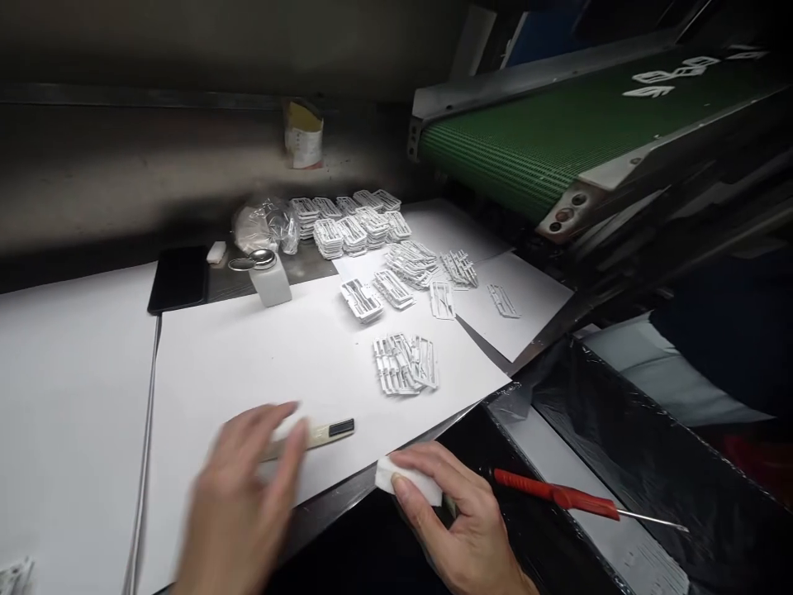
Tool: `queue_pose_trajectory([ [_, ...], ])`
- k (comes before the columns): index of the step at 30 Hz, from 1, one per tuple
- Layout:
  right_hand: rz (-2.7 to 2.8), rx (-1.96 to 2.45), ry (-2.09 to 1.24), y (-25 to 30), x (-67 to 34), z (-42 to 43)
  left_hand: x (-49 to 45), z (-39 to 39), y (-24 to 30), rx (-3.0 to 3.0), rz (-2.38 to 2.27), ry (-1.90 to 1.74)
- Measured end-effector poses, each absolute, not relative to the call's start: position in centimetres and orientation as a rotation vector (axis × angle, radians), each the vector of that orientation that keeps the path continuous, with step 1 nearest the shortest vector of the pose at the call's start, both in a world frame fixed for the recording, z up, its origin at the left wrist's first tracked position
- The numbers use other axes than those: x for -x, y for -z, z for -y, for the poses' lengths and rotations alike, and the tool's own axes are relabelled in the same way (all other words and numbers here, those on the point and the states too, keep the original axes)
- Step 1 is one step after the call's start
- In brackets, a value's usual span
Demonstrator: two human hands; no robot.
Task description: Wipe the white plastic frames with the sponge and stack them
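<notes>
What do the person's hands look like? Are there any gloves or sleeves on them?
Both are bare, with no gloves. The left hand is blurry, so its small details are hard to see. The right hand is clearer: a thumbnail shows, and I can't see any ring. No sleeves show in the picture.

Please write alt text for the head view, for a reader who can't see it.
A person's right hand pinches a small white block, while the blurred left hand is at a pale strip with a black end on white paper, its grip unclear. Beyond are stacks of white frame-like parts and a green conveyor belt; a red-handled screwdriver lies at right.
</notes>
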State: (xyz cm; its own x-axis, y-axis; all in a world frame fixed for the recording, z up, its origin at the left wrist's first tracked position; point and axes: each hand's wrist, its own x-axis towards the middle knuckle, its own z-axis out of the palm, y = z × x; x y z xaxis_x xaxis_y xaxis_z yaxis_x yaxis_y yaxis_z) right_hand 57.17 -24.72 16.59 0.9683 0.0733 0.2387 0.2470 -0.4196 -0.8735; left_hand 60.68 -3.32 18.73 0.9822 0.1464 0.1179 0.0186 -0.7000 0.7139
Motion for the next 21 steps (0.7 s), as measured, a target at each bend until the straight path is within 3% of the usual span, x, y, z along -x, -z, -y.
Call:
queue_pose_trajectory([
  [4,0.153,2.013,0.291,-16.6,-56.7,27.1,-66.9,13.3,-19.1,-2.558,0.356,-0.067],
  [8,0.004,2.041,0.371,-16.4,-56.0,29.4,-70.3,19.1,-18.7,-2.699,0.428,-0.023],
  [21,-0.267,2.068,0.464,-16.1,-57.2,33.7,-71.5,21.6,-17.5,-2.898,0.315,0.052],
])
